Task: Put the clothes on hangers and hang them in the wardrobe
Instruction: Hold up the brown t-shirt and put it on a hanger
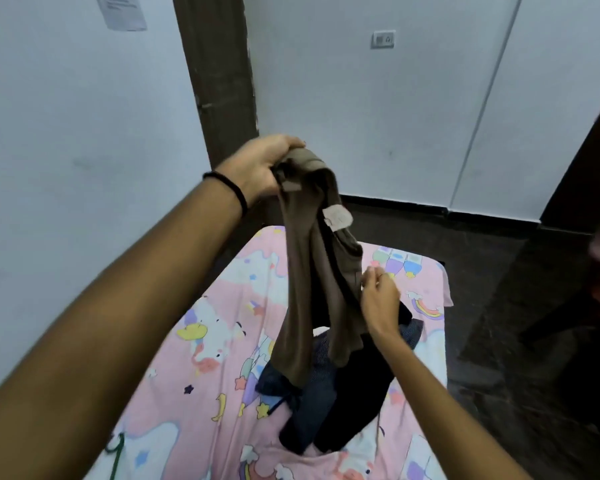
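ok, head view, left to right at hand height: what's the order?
black wristband → left hand → brown garment → right hand → rainbow print on the pink bedsheet → dark floor

Soft, even indoor light with a cool blue cast on the walls [66, 133]; no hard shadows or glare. The right side falls dim, the floor [499, 341] nearly black. Wide-angle bending shows at the edges: the wall seams lean and the left forearm [111, 306] swells large. Slight motion blur softens the garment [312, 271] and bedsheet [222, 341] print
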{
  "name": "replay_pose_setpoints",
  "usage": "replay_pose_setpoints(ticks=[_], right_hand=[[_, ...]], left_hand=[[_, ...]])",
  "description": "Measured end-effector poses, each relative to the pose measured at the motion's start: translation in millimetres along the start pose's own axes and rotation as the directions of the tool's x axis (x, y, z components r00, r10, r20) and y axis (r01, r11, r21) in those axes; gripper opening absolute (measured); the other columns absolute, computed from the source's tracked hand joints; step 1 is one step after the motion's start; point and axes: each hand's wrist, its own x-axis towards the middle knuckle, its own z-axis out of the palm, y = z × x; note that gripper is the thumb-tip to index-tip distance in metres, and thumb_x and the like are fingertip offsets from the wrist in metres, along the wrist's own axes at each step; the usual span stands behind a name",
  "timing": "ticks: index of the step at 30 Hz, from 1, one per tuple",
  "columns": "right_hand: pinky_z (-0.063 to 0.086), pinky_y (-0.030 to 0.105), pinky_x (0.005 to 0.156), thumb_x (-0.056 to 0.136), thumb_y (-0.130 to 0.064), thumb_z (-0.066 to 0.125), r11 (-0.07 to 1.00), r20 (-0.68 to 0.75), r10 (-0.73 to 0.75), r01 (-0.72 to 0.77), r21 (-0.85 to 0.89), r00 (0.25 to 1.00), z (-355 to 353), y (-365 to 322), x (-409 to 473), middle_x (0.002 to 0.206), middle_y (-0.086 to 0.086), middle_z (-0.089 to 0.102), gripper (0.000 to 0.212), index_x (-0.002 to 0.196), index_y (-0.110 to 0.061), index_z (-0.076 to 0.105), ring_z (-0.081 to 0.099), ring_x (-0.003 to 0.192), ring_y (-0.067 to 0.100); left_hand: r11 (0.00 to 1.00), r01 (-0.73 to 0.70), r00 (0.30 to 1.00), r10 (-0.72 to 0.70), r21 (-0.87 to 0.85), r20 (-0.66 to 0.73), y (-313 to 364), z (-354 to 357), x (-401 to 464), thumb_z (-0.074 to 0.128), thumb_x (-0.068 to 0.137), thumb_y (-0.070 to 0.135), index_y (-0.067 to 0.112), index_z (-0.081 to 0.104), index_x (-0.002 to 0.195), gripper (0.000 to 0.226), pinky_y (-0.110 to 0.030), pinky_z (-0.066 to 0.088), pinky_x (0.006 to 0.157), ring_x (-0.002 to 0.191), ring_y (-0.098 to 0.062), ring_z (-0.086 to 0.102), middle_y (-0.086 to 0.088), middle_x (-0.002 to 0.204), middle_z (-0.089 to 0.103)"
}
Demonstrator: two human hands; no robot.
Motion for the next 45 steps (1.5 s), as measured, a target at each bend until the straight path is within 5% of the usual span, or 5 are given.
replay_pose_setpoints(ticks=[13, 24, 32, 40, 45], right_hand=[[0.045, 0.027, 0.089, 0.087, -0.017, 0.068, 0.985, 0.671, -0.159, 0.159, 0.062, 0.724, 62.6, -38.6, -20.9, 0.135, 0.003, 0.035, 0.069, 0.139, -0.026, 0.024, 0.042, 0.117, 0.019], [0.040, 0.025, 0.067, 0.090, 0.006, 0.035, 0.939, 0.374, -0.242, 0.119, 0.323, 0.895, 96.0, -67.8, 7.8, 0.082, 0.000, 0.058, 0.032, 0.092, -0.015, 0.059, 0.050, 0.075, 0.007], [0.036, 0.028, 0.066, 0.096, -0.011, 0.046, 0.891, 0.164, -0.454, 0.443, 0.101, 0.876, 51.3, -127.0, 78.5, 0.068, -0.002, 0.056, 0.024, 0.074, -0.015, 0.054, 0.047, 0.067, 0.002], [0.024, 0.035, 0.055, 0.096, -0.019, 0.046, 0.824, 0.121, -0.540, 0.552, -0.126, 0.833, 26.5, -175.2, 101.3, 0.056, -0.004, 0.038, 0.039, 0.058, -0.018, 0.035, 0.039, 0.065, 0.019], [0.028, 0.034, 0.056, 0.095, -0.022, 0.047, 0.774, 0.188, -0.558, 0.589, -0.233, 0.808, 16.2, -172.5, 112.6, 0.058, 0.002, 0.041, 0.038, 0.059, -0.015, 0.038, 0.042, 0.067, 0.024]], left_hand=[[0.996, -0.085, 0.987, 0.088, 0.031, -0.137, 35.5, -54.1, -45.5, 0.047, 0.099, 0.013, 0.004, 0.054, 0.075, 0.027, -0.025, 0.054, 0.045, 0.041, -0.013, 0.060, -0.005, 0.054, 0.058], [0.929, -0.125, 0.946, 0.217, 0.349, -0.241, 53.0, -100.9, -59.9, 0.051, 0.097, 0.043, 0.017, 0.050, 0.074, 0.035, -0.018, 0.040, 0.040, 0.045, -0.009, 0.055, 0.004, 0.054, 0.056], [0.174, 0.028, 0.864, 0.491, 0.984, -0.111, 19.4, -157.2, -39.5, 0.015, 0.083, 0.083, 0.009, 0.061, 0.092, 0.087, -0.029, 0.039, 0.057, 0.067, -0.024, 0.054, -0.012, 0.078, 0.058], [-0.717, 0.131, 0.853, 0.434, 0.684, 0.291, -16.9, -200.3, -31.1, 0.042, 0.075, 0.082, 0.023, 0.056, 0.079, 0.061, -0.024, 0.035, 0.055, 0.068, -0.021, 0.060, 0.004, 0.079, 0.063], [-0.147, 0.055, 0.839, 0.544, 0.988, 0.035, -30.2, -209.2, -18.2, 0.044, 0.092, 0.018, 0.010, 0.062, 0.083, 0.021, -0.031, 0.035, 0.061, 0.079, -0.032, 0.056, -0.009, 0.081, 0.060]])
